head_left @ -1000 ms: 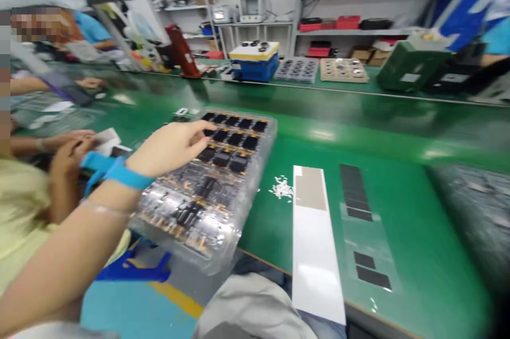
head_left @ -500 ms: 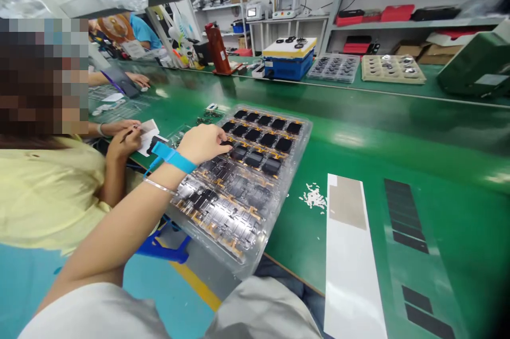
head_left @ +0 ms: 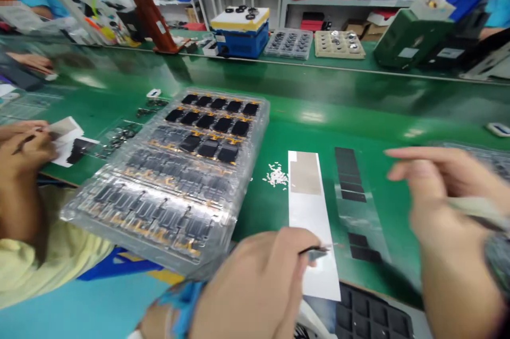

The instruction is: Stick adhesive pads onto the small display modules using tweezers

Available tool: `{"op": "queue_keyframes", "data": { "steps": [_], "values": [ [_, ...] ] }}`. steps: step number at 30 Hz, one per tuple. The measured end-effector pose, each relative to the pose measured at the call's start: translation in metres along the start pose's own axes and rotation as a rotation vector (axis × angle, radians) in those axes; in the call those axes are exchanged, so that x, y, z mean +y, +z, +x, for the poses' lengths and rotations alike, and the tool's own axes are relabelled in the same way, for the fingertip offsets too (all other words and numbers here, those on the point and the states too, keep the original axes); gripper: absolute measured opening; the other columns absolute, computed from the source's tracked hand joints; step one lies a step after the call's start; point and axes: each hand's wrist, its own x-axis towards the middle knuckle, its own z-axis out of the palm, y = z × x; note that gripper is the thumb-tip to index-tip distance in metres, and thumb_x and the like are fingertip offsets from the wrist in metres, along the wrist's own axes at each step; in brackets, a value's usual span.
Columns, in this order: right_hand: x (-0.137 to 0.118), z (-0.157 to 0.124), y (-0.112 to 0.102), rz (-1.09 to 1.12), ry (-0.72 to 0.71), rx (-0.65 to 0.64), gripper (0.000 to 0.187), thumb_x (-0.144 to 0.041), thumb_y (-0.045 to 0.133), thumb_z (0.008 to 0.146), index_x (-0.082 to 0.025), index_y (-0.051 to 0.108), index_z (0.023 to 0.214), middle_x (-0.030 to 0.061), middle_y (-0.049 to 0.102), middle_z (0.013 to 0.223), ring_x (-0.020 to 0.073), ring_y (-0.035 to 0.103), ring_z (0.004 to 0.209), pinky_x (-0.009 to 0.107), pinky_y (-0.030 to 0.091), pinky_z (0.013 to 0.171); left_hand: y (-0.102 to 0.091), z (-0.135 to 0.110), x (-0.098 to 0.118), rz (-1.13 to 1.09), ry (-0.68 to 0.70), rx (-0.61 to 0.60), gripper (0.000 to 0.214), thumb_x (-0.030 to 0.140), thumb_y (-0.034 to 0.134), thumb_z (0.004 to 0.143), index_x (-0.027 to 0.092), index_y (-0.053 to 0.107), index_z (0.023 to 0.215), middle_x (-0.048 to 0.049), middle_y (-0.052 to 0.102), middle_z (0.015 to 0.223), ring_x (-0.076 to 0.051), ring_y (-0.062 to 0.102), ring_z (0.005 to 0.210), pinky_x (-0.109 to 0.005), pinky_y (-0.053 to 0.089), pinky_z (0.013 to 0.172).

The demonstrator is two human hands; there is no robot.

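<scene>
Far left, a co-worker's hands [head_left: 24, 147], close together, with a thin dark tool in the fingers, too small to name. Below them, a yellow shirt [head_left: 35, 259]. Just beside those hands, a white card [head_left: 66, 140] with a black piece on it. Next, a small pile of shiny metal bits [head_left: 117, 140] on the green bench [head_left: 295, 100]. Then a big clear plastic tray [head_left: 159, 179], flat on the bench, with rows of flat black parts with gold edges. Farther back, a blue box with a yellow top [head_left: 239, 36]. Low in the middle, the left hand [head_left: 247, 296] with a blue wrist band [head_left: 181, 304], fingers closed tight on small black tweezers [head_left: 314, 250]. Tweezer tips right over a long white strip [head_left: 313, 243], near its lower end, touching or not too hard to tell. At the top of the strip, a gray-brown patch [head_left: 305, 173]. Just left of that patch, tiny white crumbs [head_left: 275, 175]. To the right of the strip, dark strips [head_left: 350, 174] on a clear sheet. Below those, a black tray with square pockets [head_left: 370, 312]. Far right, the right hand [head_left: 450, 206], blurry, fingers spread wide apart, with something pale by the thumb, its hold too blurry to tell.
</scene>
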Motion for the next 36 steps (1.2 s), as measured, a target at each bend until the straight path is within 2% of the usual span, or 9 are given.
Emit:
{"op": "queue_keyframes", "data": {
  "steps": [2,4,6,9,12,16,25,32,36],
  "values": [
    [0.005,0.001,0.021,0.074,-0.057,-0.178,0.014,-0.026,0.060,0.096,-0.023,0.073,0.095,0.0017,0.059,0.065,0.0130,0.054,0.055,0.027,0.038,0.046,0.035,0.010,-0.011,-0.039,0.043,-0.143,0.022,0.017,0.038,0.102,0.024,0.052,0.117,-0.0048,0.072,0.087,-0.020,0.066,0.067,-0.034,0.049,0.065],
    [0.011,-0.003,0.036,0.167,-0.132,-0.315,0.015,-0.024,0.056,0.097,-0.021,0.070,0.101,0.0019,0.063,0.074,0.0110,0.051,0.054,0.026,0.042,0.050,0.056,0.028,-0.028,-0.083,-0.049,-0.145,0.022,0.015,0.033,0.103,0.021,0.049,0.118,-0.0021,0.066,0.079,-0.019,0.063,0.065,-0.032,0.046,0.063],
    [0.015,-0.010,0.044,0.203,-0.186,-0.408,0.016,-0.022,0.056,0.096,-0.019,0.066,0.108,0.0039,0.067,0.088,0.0092,0.048,0.054,0.026,0.045,0.052,0.065,0.044,-0.046,-0.141,-0.157,-0.095,0.019,0.017,0.034,0.104,0.021,0.047,0.118,0.0018,0.059,0.073,-0.017,0.059,0.062,-0.029,0.042,0.061],
    [0.016,-0.020,0.048,0.179,-0.220,-0.462,0.018,-0.019,0.060,0.093,-0.017,0.064,0.111,0.0064,0.069,0.099,0.0100,0.057,0.063,0.024,0.050,0.055,0.065,0.051,-0.063,-0.268,-0.225,-0.049,0.010,0.026,0.041,0.106,0.023,0.049,0.111,0.0044,0.054,0.071,-0.014,0.054,0.061,-0.025,0.041,0.060],
    [0.012,-0.026,0.050,0.106,-0.286,-0.465,0.014,-0.018,0.063,0.093,-0.017,0.062,0.106,0.0058,0.070,0.097,0.0132,0.068,0.079,0.023,0.055,0.062,0.063,0.046,-0.069,-0.387,-0.267,-0.028,0.010,0.031,0.044,0.107,0.024,0.051,0.105,0.0046,0.056,0.071,-0.013,0.056,0.062,-0.023,0.042,0.058],
    [0.007,-0.030,0.052,-0.011,-0.397,-0.476,0.007,-0.016,0.059,0.097,-0.017,0.063,0.103,0.0049,0.071,0.093,0.0116,0.069,0.075,0.022,0.056,0.062,0.063,0.040,-0.071,-0.439,-0.322,0.007,0.013,0.034,0.046,0.107,0.024,0.051,0.102,0.0034,0.059,0.073,-0.013,0.060,0.065,-0.021,0.047,0.063],
    [0.012,-0.033,0.055,-0.106,-0.496,-0.471,0.013,-0.012,0.056,0.098,-0.014,0.067,0.104,0.0055,0.076,0.093,0.0136,0.073,0.075,0.025,0.060,0.067,0.060,0.038,-0.069,-0.415,-0.323,-0.048,0.013,0.034,0.046,0.108,0.024,0.053,0.108,0.0003,0.065,0.084,-0.013,0.063,0.072,-0.021,0.051,0.066],
    [0.008,-0.034,0.055,-0.175,-0.557,-0.481,0.018,-0.006,0.052,0.096,-0.011,0.068,0.102,0.0067,0.076,0.092,0.0142,0.071,0.072,0.027,0.055,0.057,0.061,0.039,-0.069,-0.307,-0.263,0.015,0.010,0.025,0.050,0.105,0.024,0.060,0.106,-0.0002,0.068,0.092,-0.012,0.066,0.074,-0.022,0.052,0.071],
    [0.008,-0.035,0.055,-0.170,-0.533,-0.513,0.019,-0.007,0.050,0.098,-0.012,0.067,0.104,0.0069,0.075,0.093,0.0146,0.072,0.076,0.026,0.056,0.059,0.059,0.041,-0.068,-0.215,-0.234,0.030,0.010,0.021,0.051,0.104,0.023,0.061,0.102,0.0008,0.069,0.089,-0.013,0.066,0.076,-0.021,0.049,0.073]
  ]
}}
